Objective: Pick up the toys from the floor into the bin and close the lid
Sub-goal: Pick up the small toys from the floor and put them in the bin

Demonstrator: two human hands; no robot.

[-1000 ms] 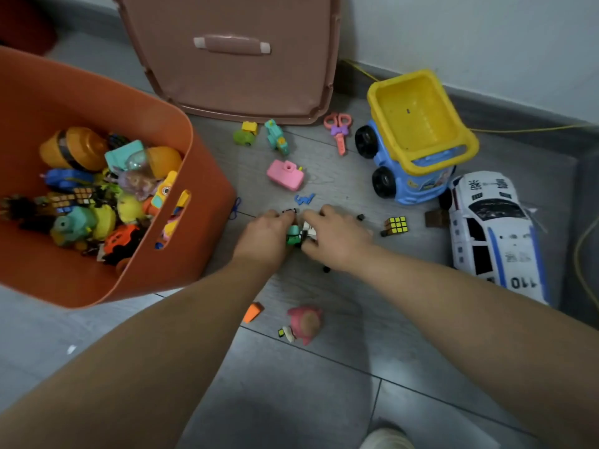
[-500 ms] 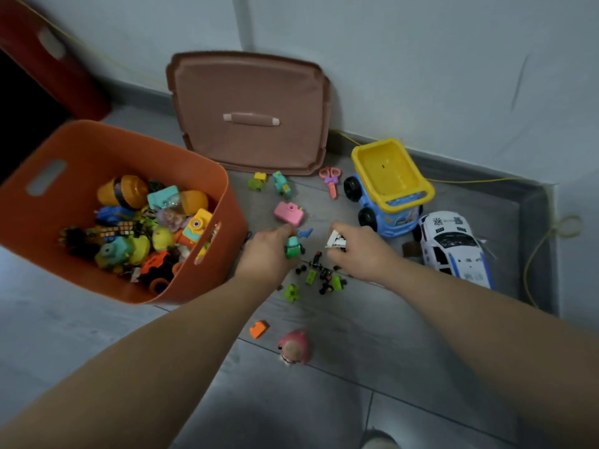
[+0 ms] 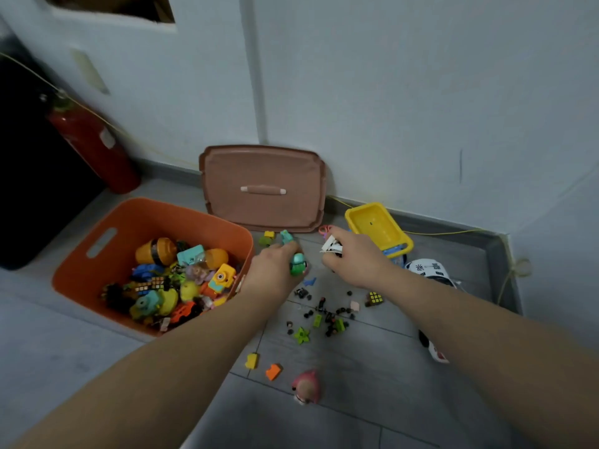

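Two bare forearms reach forward over a grey tiled floor (image 3: 356, 367). An open orange bin (image 3: 81, 280) stands on the floor, heaped with small colourful toys. Just right of the bin's right wall, the left hand (image 3: 274, 273) has its fingers curled round a small round green toy (image 3: 297, 265). A little further right of the bin, the right hand (image 3: 358, 259) pinches a small white and black piece (image 3: 330, 247) between thumb and fingers.

Behind the bin and to its right, the brown lid (image 3: 262, 176) leans upright against the white wall, handle facing out. Two small toys, one green and yellow (image 3: 267, 238) and one teal (image 3: 286, 236), lie just beyond the bin's far right corner, at the lid's foot.

Right of the bin, below the hands, a scatter of tiny black and green pieces (image 3: 327, 315) lies on the floor, with a small puzzle cube (image 3: 374, 298) at its far edge. Further right of the bin stand a dump truck with a yellow bed (image 3: 376, 225) and a white police car (image 3: 428, 268), both partly hidden by the right arm.

Nearer the viewer than the bin's right side lie a yellow block (image 3: 252, 360), an orange block (image 3: 273, 372) and a pink figure (image 3: 306, 387). Behind the bin and to its left, a red fire extinguisher (image 3: 94, 147) stands against the wall.
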